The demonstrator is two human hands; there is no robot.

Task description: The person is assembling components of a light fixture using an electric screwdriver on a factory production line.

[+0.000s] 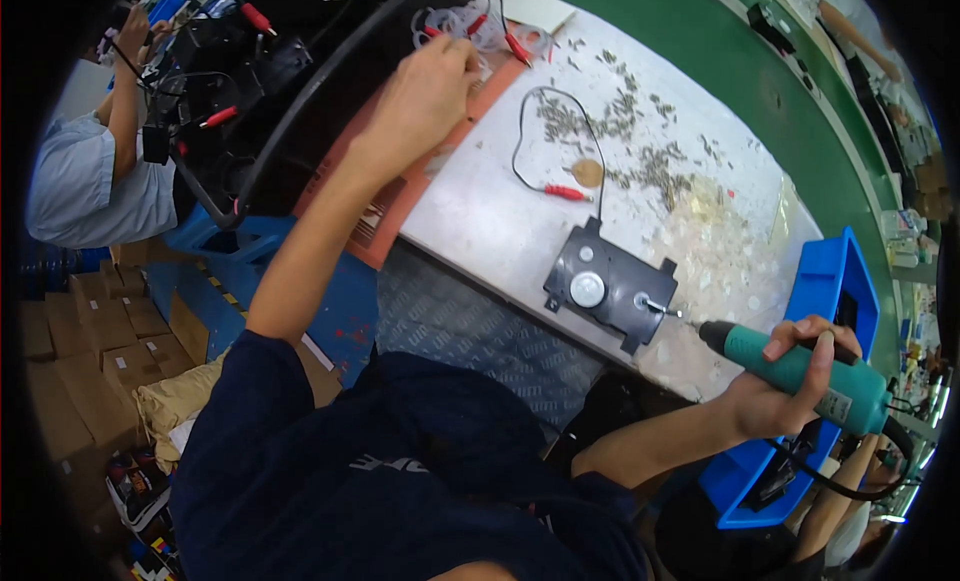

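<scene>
My right hand (790, 381) is wrapped round a green electric screwdriver (750, 349), whose dark nose and bit point left. Left of that bit, a flat black plastic housing (612, 284) lies on the white table, with a round pale disc and a small metal piece on it. From the housing a thin black cable loops up to a red plug (567, 193). My left hand (430, 89) is at the table's far left, above an orange-brown cardboard sheet (405, 203). Its fingers are curled beside clear plastic rings (455, 23); what they hold is hidden.
Many small metal screws (640, 111) lie scattered across the table. A black bin (300, 131) with black parts and red plugs stands at the left. Blue trays (815, 281) line the right side. Other people sit nearby at left and right.
</scene>
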